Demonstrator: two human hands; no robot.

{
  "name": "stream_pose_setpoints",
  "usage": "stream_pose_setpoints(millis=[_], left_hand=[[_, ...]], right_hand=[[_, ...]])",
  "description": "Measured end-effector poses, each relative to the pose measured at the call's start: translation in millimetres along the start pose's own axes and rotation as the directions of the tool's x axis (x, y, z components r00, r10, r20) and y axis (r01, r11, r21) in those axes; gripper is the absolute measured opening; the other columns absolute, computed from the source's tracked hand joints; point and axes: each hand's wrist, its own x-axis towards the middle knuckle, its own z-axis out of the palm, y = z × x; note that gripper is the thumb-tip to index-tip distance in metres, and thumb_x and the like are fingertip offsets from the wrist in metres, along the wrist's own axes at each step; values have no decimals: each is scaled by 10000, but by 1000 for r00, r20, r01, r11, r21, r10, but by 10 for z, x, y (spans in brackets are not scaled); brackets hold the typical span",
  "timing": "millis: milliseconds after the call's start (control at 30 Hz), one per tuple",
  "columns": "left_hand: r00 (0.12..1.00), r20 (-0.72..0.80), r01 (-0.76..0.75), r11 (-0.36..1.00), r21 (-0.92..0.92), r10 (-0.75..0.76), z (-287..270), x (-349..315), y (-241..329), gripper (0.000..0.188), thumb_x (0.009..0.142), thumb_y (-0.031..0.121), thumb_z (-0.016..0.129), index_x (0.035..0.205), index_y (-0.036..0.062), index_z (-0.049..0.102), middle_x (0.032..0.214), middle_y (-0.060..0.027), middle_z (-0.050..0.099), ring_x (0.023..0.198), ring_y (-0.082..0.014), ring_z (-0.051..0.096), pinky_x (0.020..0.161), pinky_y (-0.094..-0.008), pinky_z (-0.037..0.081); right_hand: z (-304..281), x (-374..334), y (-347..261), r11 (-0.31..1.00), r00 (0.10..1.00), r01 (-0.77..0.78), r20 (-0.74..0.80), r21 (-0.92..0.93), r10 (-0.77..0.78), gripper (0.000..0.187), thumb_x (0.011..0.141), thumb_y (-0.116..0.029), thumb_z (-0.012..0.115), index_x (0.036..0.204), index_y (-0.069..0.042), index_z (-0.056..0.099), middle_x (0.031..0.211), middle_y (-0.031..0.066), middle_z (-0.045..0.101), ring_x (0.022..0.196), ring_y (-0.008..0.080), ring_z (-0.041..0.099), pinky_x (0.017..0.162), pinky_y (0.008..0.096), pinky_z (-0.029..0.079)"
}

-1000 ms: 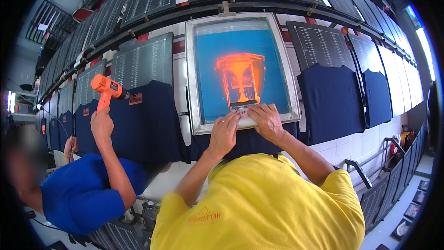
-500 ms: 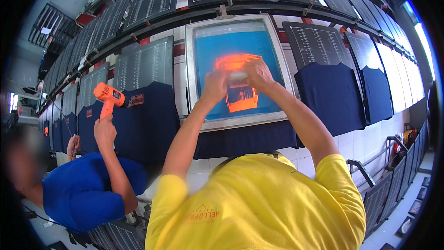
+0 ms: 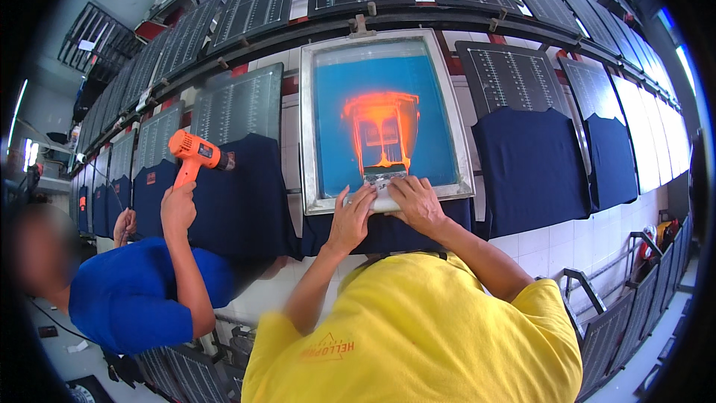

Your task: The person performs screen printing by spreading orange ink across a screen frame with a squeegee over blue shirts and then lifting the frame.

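A metal-framed printing screen (image 3: 309, 116) with blue mesh and an orange ink patch (image 3: 380, 123) lies over a dark blue shirt (image 3: 388, 231) on the long table. Both my hands grip a squeegee (image 3: 384, 177) at the near edge of the screen. My left hand (image 3: 349, 218) holds its left end and my right hand (image 3: 416, 201) holds its right end. My yellow shirt fills the lower middle of the view.
On the left, a person in a blue shirt (image 3: 127, 298) holds an orange heat gun (image 3: 195, 154) over another dark blue shirt (image 3: 242, 194). More dark shirts (image 3: 529, 164) and dark printed boards (image 3: 239, 108) line the table both ways. Metal railings (image 3: 589, 295) stand at the lower right.
My hands pushed the squeegee up the screen to the orange ink patch, then drew it back down to the near edge. The heat gun has stayed roughly in place.
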Motion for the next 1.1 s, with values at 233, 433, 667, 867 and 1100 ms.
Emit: stream_pose_setpoints(millis=[233,433,667,867,1100], left_hand=[[1000,3,23,998,-61,-23,26,-62,9,463,893,53,590,1350,16,529,1387,-124,564,1353,-282,487,1175,-500,272],[895,-294,360,933,28,-337,-168,62,-448,492,949,155,578,1391,-35,478,1394,-271,518,1336,-426,461,1131,-474,354],[690,-199,716,697,40,-696,-233,165,-1131,630,894,281,687,1319,-142,495,1495,-338,357,1426,-447,316,1165,-446,313],[709,-231,675,736,-48,-666,-223,194,-1256,578,789,237,753,1178,-159,591,1472,-293,431,1391,-416,395,1143,-419,349],[749,-323,573,810,-122,-578,-217,139,-1314,497,701,154,770,1110,-108,663,1311,-272,599,1302,-383,524,1084,-399,412]], right_hand=[[-72,-113,137,982,998,5,-66,188,8,561,791,-341,777,1220,-23,606,1300,123,574,1174,289,527,921,413,434],[-114,-344,906,921,867,-372,-312,112,388,535,836,-301,734,1256,-12,572,1289,167,565,1183,349,516,917,469,441],[89,-404,1259,640,616,-750,-180,163,767,615,842,-324,728,1308,11,506,1224,190,554,1141,371,511,919,493,428],[195,-344,1233,608,572,-769,-212,199,793,583,837,-290,727,1280,23,513,1208,192,549,1138,371,507,934,482,429],[139,-364,1251,638,604,-722,-208,268,770,554,829,-241,717,1269,26,512,1187,210,540,1119,397,498,967,483,425]])
